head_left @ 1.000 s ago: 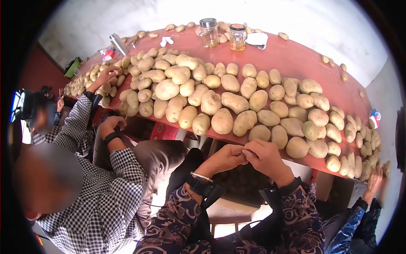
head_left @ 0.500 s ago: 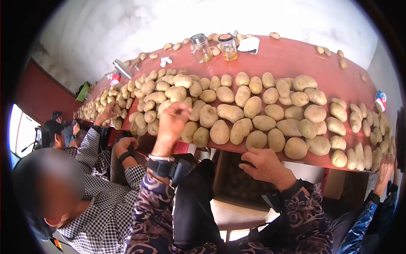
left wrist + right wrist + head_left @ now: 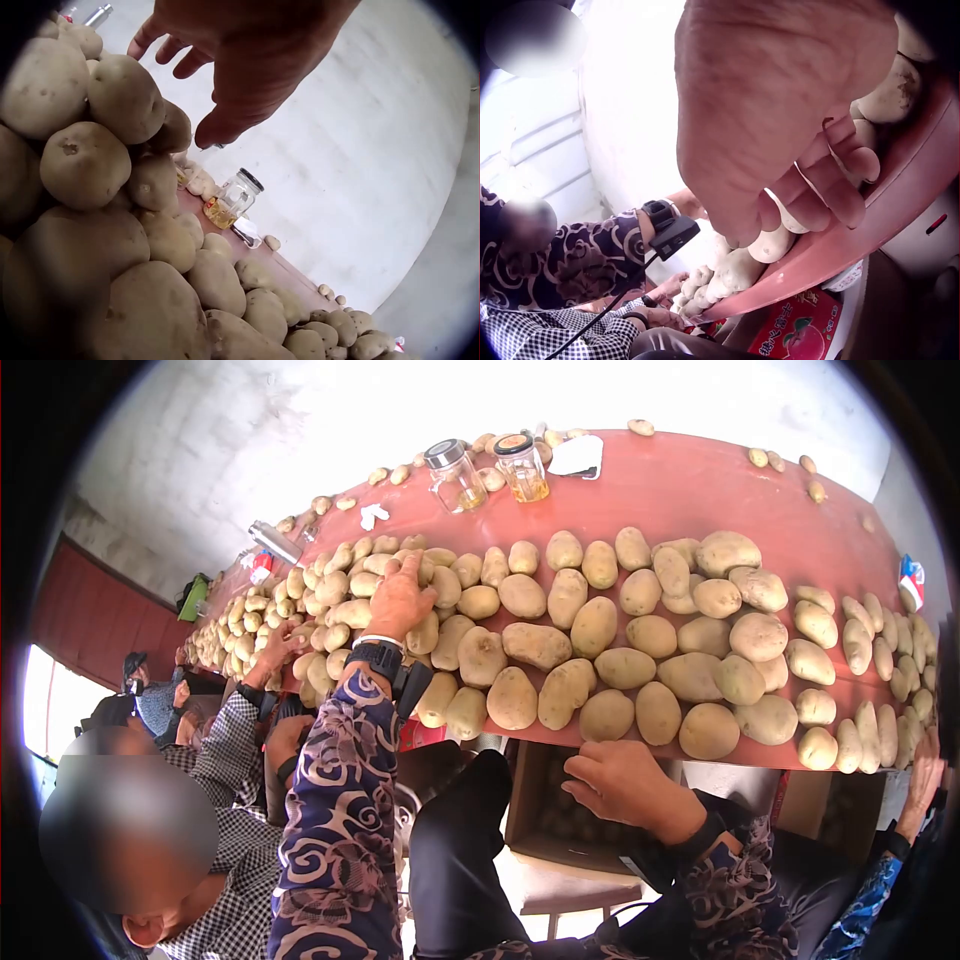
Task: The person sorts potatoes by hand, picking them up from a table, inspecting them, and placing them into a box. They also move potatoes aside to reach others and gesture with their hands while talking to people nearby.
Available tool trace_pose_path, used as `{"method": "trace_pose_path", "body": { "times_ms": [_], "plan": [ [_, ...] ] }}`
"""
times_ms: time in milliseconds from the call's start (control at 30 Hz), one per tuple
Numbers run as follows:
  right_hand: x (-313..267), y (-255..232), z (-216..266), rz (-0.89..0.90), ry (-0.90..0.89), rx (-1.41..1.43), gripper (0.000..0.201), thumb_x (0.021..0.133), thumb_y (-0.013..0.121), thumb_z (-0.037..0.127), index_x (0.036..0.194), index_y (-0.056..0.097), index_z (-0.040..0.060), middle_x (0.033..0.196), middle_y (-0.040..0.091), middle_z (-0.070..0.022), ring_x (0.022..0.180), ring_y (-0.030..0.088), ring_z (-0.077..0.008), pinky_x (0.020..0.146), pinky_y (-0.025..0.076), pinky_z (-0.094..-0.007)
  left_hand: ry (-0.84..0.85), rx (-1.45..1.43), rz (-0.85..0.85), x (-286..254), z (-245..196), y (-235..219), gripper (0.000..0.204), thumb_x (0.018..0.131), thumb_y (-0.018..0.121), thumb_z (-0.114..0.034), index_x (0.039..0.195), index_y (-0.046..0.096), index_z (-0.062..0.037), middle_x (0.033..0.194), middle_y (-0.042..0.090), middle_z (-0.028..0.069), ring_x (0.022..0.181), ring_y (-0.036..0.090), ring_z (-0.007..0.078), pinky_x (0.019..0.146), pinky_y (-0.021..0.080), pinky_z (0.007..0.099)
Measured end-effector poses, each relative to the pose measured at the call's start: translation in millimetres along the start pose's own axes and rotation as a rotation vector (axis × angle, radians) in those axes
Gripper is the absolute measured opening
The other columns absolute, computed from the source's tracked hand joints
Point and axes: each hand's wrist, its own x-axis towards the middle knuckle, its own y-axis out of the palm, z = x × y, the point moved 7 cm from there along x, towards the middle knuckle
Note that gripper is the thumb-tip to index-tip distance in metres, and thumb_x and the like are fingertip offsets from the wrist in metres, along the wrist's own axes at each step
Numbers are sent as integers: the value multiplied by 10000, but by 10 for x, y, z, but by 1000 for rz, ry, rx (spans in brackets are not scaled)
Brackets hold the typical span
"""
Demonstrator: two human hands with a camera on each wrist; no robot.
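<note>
My left hand (image 3: 400,603) reaches over the heaped potatoes (image 3: 350,585) at the left of the table, fingers stretched forward. In the left wrist view the left hand (image 3: 251,67) hovers just above the heap, with fingers and thumb spread apart and no potato between them. My right hand (image 3: 628,785) hangs at the table's front edge, below a row of potatoes (image 3: 608,715). Its fingers (image 3: 829,184) are loosely bent beside the red rim in the right wrist view, and they hold nothing.
Two glass jars (image 3: 522,472) stand at the back of the red table (image 3: 680,470). A metal flask (image 3: 273,542) lies farther left. Under the table sits a cardboard box (image 3: 560,800) of potatoes. A person in a checked shirt (image 3: 235,860) sits close on the left; another hand (image 3: 920,780) is at far right.
My hands were together before my body. The left hand has since swung left and forward over the heap; the right stayed near the table edge. The head view has shifted slightly.
</note>
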Motion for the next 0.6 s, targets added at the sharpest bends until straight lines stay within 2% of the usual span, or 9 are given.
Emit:
{"method": "trace_pose_path", "body": {
  "times_ms": [167, 233, 367, 433, 467, 533, 567, 600],
  "plan": [
    [-7, -15, -2, -11, 3, 2, 162, 717, 633, 188, 714, 517, 74, 674, 508, -65, 652, 559, -247, 562, 445, -355, 25, -39, 14, -39, 17, -68, 513, 711, 615, -210, 1201, 464, -182, 1149, 485, 147, 1020, 514, 326, 850, 433, 393],
    [-1, -22, -6, -16, 8, -8, 163, 716, 634, 187, 712, 515, 75, 673, 506, -65, 653, 558, -246, 566, 445, -354, 118, -100, -100, -40, 29, -79, 471, 706, 618, -213, 1161, 498, -184, 1127, 496, 145, 993, 522, 326, 832, 434, 399],
    [-6, -30, -9, -45, 9, 27, 157, 715, 634, 184, 727, 524, 73, 679, 515, -68, 645, 562, -250, 548, 448, -359, 91, -221, -225, -47, 157, -130, 429, 723, 630, -170, 1136, 515, -144, 1070, 540, 121, 934, 558, 264, 803, 447, 355],
    [-5, -14, -21, -56, 20, 56, 154, 716, 632, 184, 739, 530, 71, 685, 521, -72, 642, 565, -256, 544, 451, -363, 103, -758, -139, -57, 196, -123, 378, 760, 625, -110, 1121, 517, -87, 976, 579, 77, 870, 557, 165, 778, 444, 287],
    [-6, -30, -40, -96, 30, 125, 170, 729, 632, 199, 777, 543, 62, 685, 531, -75, 632, 564, -259, 548, 455, -360, 1, -877, -60, -292, -83, -367, 340, 787, 609, -58, 1115, 518, -44, 914, 587, 41, 858, 523, 94, 783, 424, 231],
    [9, -89, -42, -145, 39, 197, 192, 742, 633, 214, 815, 557, 54, 685, 542, -79, 622, 562, -263, 552, 459, -356, 66, -1162, 154, -557, -321, -435, 344, 796, 597, -45, 1130, 517, -50, 943, 577, 29, 878, 523, 92, 800, 421, 231],
    [13, -112, -93, -154, 135, 352, 234, 767, 623, 244, 864, 560, 40, 694, 557, -90, 624, 567, -257, 566, 461, -345, 30, -1124, 195, -761, -404, -455, 360, 797, 585, -16, 1147, 510, -59, 964, 573, 13, 900, 526, 93, 815, 423, 231],
    [9, -109, -141, -162, 231, 509, 280, 793, 614, 274, 913, 563, 26, 703, 571, -101, 626, 571, -252, 579, 462, -334, 95, -1285, 356, -968, -556, -418, 373, 800, 574, 5, 1160, 500, -58, 991, 568, 5, 912, 527, 98, 823, 422, 233]
  ]
}}
